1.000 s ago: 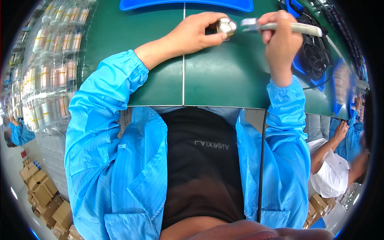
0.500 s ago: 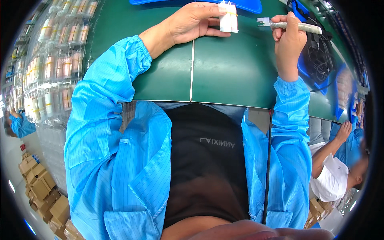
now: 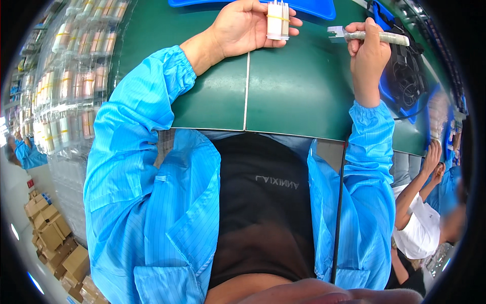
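My left hand [image 3: 237, 29] holds a small white block-like bundle [image 3: 278, 24] upright above the green table. A yellow rubber band runs round the bundle, and thin prongs stick up from its top. Fingers of that hand show behind the bundle and past its right side. To the right, my right hand [image 3: 368, 58] grips a pen-like tool [image 3: 392, 38] with a pale wrapped handle. The tool's flat, whitish, notched tip points left toward the bundle, a gap apart from it. What the tool is exactly I cannot make out.
A blue tray [image 3: 309, 7] lies at the far edge of the green table [image 3: 298, 96]. Dark cables [image 3: 405, 76] sit right of my right hand. Clear trays of banded pieces [image 3: 66, 81] are stacked at left. Cardboard boxes [image 3: 53, 233] stand lower left; a co-worker in white [image 3: 419, 225] is at right.
The bundle has shifted slightly left and turned in my left hand, so more of the fingers behind it show. My right hand with the tool has barely moved. The co-worker's hands have shifted.
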`<act>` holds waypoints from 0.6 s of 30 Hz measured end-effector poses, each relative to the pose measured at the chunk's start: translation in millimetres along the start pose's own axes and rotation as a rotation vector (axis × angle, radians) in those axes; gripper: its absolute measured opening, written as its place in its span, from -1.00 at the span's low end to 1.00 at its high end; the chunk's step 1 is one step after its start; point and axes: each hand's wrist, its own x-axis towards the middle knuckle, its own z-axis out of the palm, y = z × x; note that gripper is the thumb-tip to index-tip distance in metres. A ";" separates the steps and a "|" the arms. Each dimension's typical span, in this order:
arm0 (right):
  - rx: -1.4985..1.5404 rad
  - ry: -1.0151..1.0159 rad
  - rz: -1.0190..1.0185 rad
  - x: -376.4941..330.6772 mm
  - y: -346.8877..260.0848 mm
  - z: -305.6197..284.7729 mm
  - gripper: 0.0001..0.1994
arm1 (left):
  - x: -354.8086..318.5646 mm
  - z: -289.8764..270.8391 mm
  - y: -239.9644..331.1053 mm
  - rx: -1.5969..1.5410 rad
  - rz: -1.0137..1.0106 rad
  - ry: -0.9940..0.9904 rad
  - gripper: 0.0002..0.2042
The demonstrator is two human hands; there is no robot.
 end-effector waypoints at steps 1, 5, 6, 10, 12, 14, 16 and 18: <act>0.001 0.002 0.000 0.0 -0.1 -0.3 -0.71 | -0.6 -1.9 -0.1 -0.020 0.004 -0.031 -0.54; -0.011 -0.016 -0.002 -2.0 -0.8 -0.9 -0.71 | -2.8 0.2 0.5 -0.045 0.000 -0.035 -0.51; -0.026 -0.019 -0.006 -2.3 -1.1 -0.3 -0.70 | -3.6 1.6 0.9 -0.042 0.000 -0.033 -0.51; -0.019 -0.021 -0.001 -2.8 -1.0 -0.2 -0.70 | -4.9 2.0 0.4 -0.030 0.005 -0.025 -0.50; -0.026 -0.013 0.017 -1.6 0.4 -1.5 -0.69 | -3.6 -0.8 0.3 -0.004 0.012 -0.011 -0.49; -0.031 -0.018 0.017 0.6 2.2 -3.6 -0.68 | -0.8 -3.1 1.9 0.001 0.014 -0.023 -0.47; -0.029 -0.030 0.003 0.4 0.5 0.3 -0.68 | -2.3 2.9 2.7 0.067 0.032 0.024 -0.49; -0.062 0.009 0.034 2.6 -3.7 10.3 -0.66 | -3.5 5.1 6.2 0.136 0.059 0.072 -0.52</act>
